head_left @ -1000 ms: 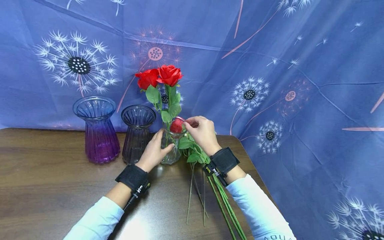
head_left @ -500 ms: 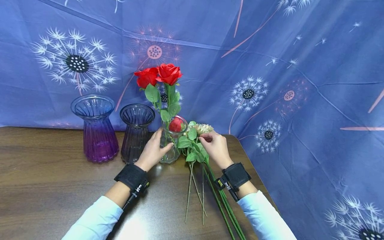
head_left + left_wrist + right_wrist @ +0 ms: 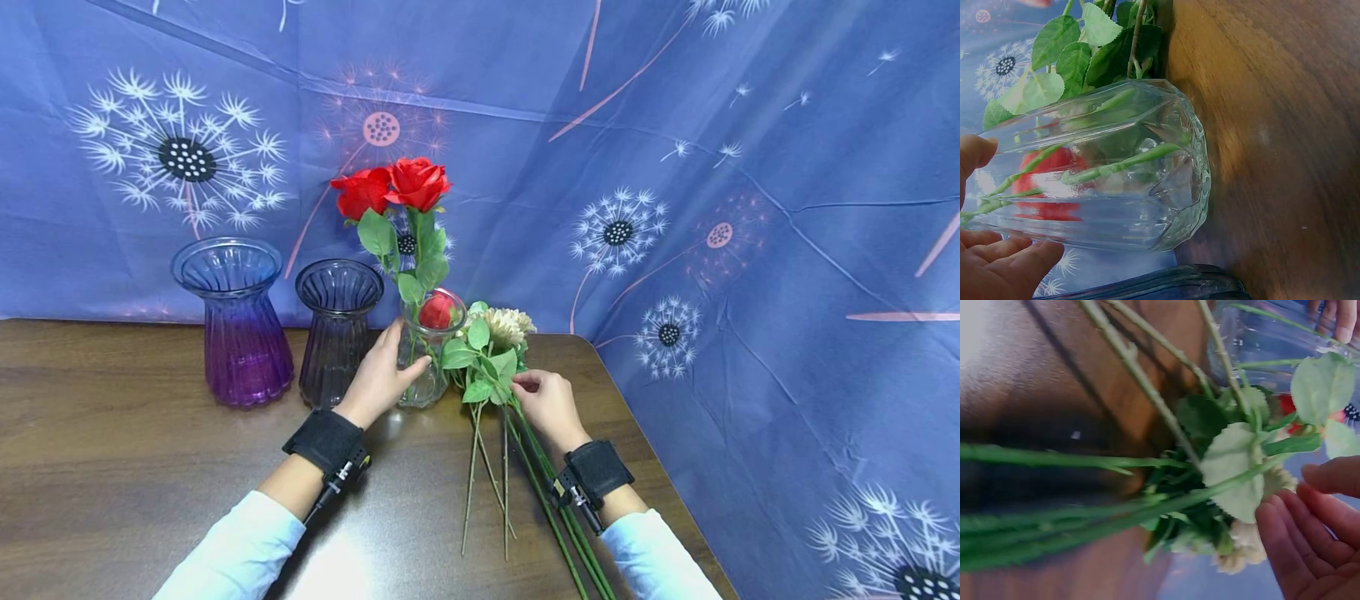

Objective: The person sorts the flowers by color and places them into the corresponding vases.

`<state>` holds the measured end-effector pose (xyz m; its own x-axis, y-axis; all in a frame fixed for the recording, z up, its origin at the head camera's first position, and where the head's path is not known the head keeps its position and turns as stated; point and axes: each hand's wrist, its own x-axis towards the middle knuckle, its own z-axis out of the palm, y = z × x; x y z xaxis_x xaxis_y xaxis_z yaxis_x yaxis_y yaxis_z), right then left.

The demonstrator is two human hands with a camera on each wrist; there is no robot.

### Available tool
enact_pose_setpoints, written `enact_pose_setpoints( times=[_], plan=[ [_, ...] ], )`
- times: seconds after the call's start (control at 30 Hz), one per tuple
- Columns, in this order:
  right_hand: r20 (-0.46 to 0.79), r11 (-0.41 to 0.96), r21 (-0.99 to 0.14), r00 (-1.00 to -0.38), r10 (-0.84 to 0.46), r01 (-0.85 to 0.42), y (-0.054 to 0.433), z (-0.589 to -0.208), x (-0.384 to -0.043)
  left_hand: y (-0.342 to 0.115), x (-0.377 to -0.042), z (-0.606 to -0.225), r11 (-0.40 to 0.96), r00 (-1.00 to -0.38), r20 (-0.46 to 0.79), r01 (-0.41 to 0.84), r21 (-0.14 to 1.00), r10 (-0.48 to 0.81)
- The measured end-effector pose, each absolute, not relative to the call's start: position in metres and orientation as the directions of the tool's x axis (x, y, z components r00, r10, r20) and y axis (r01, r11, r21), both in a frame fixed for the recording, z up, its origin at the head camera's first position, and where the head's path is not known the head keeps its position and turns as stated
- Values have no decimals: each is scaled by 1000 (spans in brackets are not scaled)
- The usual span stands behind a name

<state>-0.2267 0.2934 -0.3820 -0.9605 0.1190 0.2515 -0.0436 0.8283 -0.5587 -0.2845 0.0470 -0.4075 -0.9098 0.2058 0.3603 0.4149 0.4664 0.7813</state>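
Note:
My left hand (image 3: 375,379) holds the clear glass vase (image 3: 423,385) from its left side, thumb in front and fingers behind. Two tall red roses (image 3: 418,185) rise out of it, and a third red bloom (image 3: 437,312) shows low at its mouth. In the left wrist view green stems (image 3: 1122,167) cross inside the glass. Just right of the vase lie cream flowers (image 3: 506,325) with green leaves (image 3: 495,375) and long green stems (image 3: 573,533). My right hand (image 3: 551,408) is beside these, fingers bent loosely, fingertips right at a pale leaf (image 3: 1235,469) in the right wrist view.
A blue-to-purple glass vase (image 3: 247,350) and a dark grey glass vase (image 3: 335,350) stand left of the clear one. Several thin brown stems (image 3: 471,492) lie on the wooden table (image 3: 135,483). A blue dandelion-print cloth (image 3: 510,167) hangs behind.
My right hand has drawn back from the clear vase's rim, down and to the right, to the lying leaves and stems. My left hand has stayed on the vase.

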Motion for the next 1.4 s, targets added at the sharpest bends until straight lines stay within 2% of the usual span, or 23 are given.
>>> enact_pose_setpoints(
  times=[0.23,0.7,1.0,1.23,1.4],
  plan=[
    [145,836,-548,-985,95,0,300,-396,-227,47,-284,-408,476,-916,348,402,782,201],
    [56,851,-522,-994,98,54,302,-398,-230,47,-285,-409,469,-915,347,403,786,205],
    [134,885,-466,-989,58,-12,305,-391,-231,48,-286,-409,481,-914,355,406,777,199],
    [155,859,-513,-982,109,14,310,-373,-227,48,-285,-407,491,-918,336,396,776,209],
    [223,854,-521,-966,129,-7,314,-352,-226,48,-284,-407,493,-919,333,395,776,213]
  ],
)
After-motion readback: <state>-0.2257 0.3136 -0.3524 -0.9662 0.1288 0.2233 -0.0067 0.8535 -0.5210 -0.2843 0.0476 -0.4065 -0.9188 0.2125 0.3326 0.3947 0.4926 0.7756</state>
